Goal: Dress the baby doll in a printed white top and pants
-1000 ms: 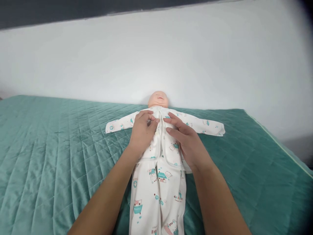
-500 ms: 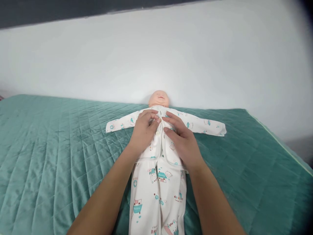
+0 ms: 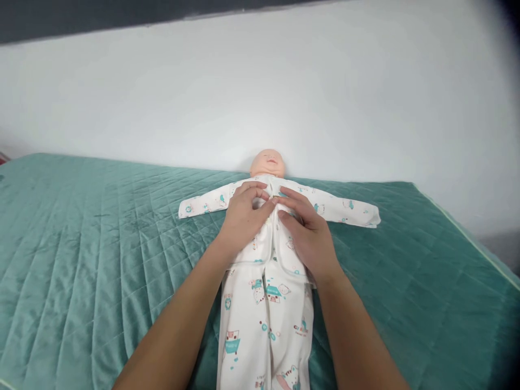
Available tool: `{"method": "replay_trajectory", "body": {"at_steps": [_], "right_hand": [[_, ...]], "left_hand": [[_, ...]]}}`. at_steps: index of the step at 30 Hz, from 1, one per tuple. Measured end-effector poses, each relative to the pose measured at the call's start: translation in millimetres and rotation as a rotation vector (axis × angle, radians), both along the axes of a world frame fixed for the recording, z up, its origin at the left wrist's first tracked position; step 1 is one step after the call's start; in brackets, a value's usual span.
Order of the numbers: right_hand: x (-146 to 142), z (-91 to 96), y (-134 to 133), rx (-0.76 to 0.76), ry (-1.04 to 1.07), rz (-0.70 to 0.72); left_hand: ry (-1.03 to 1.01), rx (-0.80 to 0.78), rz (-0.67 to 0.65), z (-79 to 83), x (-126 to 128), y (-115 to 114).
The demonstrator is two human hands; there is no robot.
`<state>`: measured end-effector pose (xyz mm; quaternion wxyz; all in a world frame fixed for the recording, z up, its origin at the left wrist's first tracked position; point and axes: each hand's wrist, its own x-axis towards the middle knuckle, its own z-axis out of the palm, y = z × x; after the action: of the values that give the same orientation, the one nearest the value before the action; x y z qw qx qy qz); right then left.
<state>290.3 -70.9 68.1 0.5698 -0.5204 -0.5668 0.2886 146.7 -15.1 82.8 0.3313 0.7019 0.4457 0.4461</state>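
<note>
A baby doll lies on its back, arms spread, in a white printed baby jacket and matching baby pants. Over the chest, my left hand pinches the jacket's left front edge between thumb and fingers. My right hand has its fingertips on the opposite edge, close to my left thumb, with its thumb bent below. Both fronts meet at the fingertips and part lower down, above the pants. The fingers hide whatever fastening lies between them.
A green quilted cover spreads under the doll and to both sides. Behind the doll's head rises a white wall with a dark band along its top. The cover's light-edged border runs down the right.
The view has shifted slightly, so doll and hands appear a little further right. My left thumb has moved in closer to my right fingers and the jacket button below it is now mostly covered.
</note>
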Motion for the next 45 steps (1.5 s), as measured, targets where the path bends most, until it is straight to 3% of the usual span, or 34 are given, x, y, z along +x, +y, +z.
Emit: {"method": "replay_trajectory", "body": {"at_steps": [30, 35, 45], "right_hand": [[0, -3.8, 3, -0.047, 0.113, -0.014], [1, -5.9, 4, -0.033, 0.13, -0.001], [1, -2.4, 4, 0.002, 0.06, -0.001]], "left_hand": [[-0.029, 0.053, 0.033, 0.5, 1, -2], [-0.043, 0.134, -0.029, -2.6, -1, -1], [0.055, 0.103, -0.053, -4.1, -8, 3]]}}
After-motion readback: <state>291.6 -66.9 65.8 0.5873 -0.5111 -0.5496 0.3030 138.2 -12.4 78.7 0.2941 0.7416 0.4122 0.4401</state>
